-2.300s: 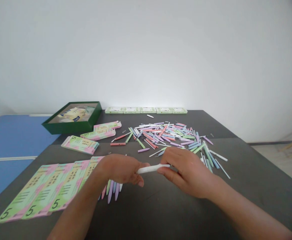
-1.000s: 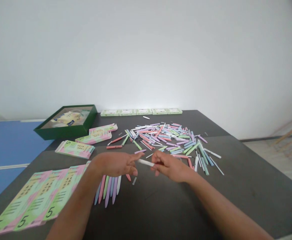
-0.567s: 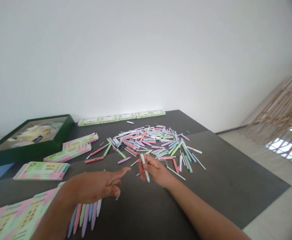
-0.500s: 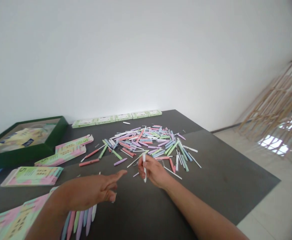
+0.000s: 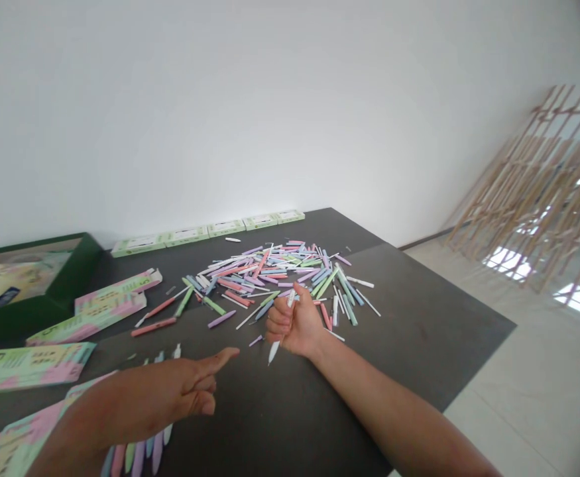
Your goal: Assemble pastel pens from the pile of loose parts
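My right hand (image 5: 295, 323) is wrapped round a white pen (image 5: 274, 352), its pointed end slanting down toward the table. In front of that hand spreads a loose heap of pastel pen barrels and thin white refills (image 5: 270, 268). My left hand (image 5: 183, 391) hovers to the left with its index finger stretched out and nothing visible in it. Beneath the left forearm lies a row of coloured pens (image 5: 139, 457), partly covered by the arm. A small purple pen part (image 5: 256, 340) rests just left of the white pen.
Printed pastel packets (image 5: 31, 366) lie on the left of the dark table (image 5: 419, 318). A green box (image 5: 78, 271) holding plastic bags stands behind them. Flat green-and-white boxes (image 5: 185, 235) line the wall. Wooden racks (image 5: 528, 185) lean at the right.
My right hand has turned and closed round the white pen, which now tilts tip down. My left hand has shifted slightly left and down. The whole view has swung a little to the right.
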{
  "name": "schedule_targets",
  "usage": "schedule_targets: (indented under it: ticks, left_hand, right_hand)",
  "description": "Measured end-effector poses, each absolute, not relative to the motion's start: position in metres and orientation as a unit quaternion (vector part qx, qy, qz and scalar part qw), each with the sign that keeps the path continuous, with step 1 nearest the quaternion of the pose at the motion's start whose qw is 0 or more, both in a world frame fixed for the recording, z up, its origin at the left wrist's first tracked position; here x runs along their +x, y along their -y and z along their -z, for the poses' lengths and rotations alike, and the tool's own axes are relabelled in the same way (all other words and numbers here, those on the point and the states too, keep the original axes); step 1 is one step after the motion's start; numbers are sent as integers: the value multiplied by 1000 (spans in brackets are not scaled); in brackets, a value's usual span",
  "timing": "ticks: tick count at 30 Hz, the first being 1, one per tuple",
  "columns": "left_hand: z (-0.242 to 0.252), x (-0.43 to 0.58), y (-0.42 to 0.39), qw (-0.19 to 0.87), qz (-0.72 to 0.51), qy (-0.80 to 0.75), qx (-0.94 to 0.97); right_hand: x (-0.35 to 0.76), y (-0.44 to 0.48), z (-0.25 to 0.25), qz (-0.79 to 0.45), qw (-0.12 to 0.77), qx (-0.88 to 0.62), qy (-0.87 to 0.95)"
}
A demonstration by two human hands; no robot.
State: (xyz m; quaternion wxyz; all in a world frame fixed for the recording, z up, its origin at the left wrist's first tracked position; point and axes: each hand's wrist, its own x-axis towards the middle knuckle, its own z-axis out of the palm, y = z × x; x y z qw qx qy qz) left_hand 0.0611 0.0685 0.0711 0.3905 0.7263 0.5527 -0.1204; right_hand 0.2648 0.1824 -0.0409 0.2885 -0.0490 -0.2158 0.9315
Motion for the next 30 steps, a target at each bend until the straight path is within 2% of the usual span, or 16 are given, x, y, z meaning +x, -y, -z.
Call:
schedule_targets:
  ticks: [21, 30]
  left_hand:
    - [-66, 65, -71, 387, 125, -526, 747]
    - [-63, 75, -74, 365, 148, -547, 739]
  right_hand:
    - [270, -187, 41, -923, 340, -84, 158]
    - [264, -192, 52, -864, 403, -195, 228]
